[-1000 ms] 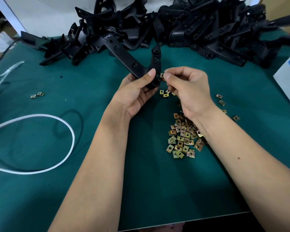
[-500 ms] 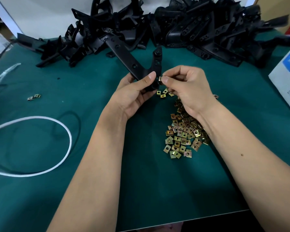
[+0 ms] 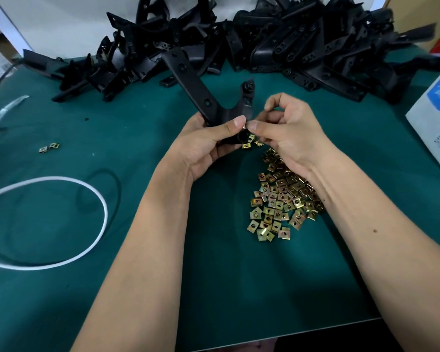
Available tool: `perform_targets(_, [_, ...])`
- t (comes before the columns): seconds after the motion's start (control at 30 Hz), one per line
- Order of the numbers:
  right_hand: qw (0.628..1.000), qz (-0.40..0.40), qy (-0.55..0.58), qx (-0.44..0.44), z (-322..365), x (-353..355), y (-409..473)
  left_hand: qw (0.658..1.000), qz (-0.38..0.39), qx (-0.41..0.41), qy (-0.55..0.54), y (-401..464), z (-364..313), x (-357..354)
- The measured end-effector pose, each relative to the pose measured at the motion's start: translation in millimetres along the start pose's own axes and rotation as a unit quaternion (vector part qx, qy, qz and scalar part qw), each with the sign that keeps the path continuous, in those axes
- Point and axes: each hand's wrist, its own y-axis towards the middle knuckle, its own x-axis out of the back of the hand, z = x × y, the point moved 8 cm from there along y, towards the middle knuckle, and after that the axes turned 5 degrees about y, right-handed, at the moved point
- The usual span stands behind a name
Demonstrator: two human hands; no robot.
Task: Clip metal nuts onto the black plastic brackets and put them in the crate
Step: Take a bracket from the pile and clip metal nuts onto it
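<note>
At frame centre, your left hand (image 3: 203,146) grips the black bracket (image 3: 214,102), thumb clamped over its lower end. Your right hand (image 3: 287,128) pinches a metal nut (image 3: 245,127) against that edge (barely visible between the thumbtips). Keep the bracket steady; slide the nut square on until it seats, probably over the hole. Spare nuts (image 3: 280,199) lie below the right wrist. The white box (image 3: 434,128), right edge, carries a blue label; print unreadable. No crate visible.

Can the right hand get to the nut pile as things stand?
Probably yes: the nut pile lies open on the mat right under the right hand. But its fingers are pinching a nut at the bracket, so that comes first.
</note>
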Motion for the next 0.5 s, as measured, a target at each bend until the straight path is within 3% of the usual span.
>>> perform_targets(0.2, [1.000, 0.019, 0.006, -0.013, -2.2, -1.4, -0.3, 0.999, 0.028, 0.026, 0.009, 1.9, 2.4, -0.9])
perform_targets(0.37, [0.999, -0.038, -0.010, 0.004, -6.3, 5.4, 7.8, 0.999, -0.041, -0.018, -0.023, 7.8, 1.3, 0.7])
perform_targets(0.43, [0.990, -0.084, -0.098, 0.063, 1.2, 12.8, 11.8, 0.993, -0.081, -0.038, -0.072, 8.9, 1.1, 9.2])
perform_targets(0.5, [0.934, -0.110, -0.303, 0.152, 14.2, 16.1, 12.0, 0.982, -0.125, -0.047, -0.131, 8.2, -0.1, 25.2])
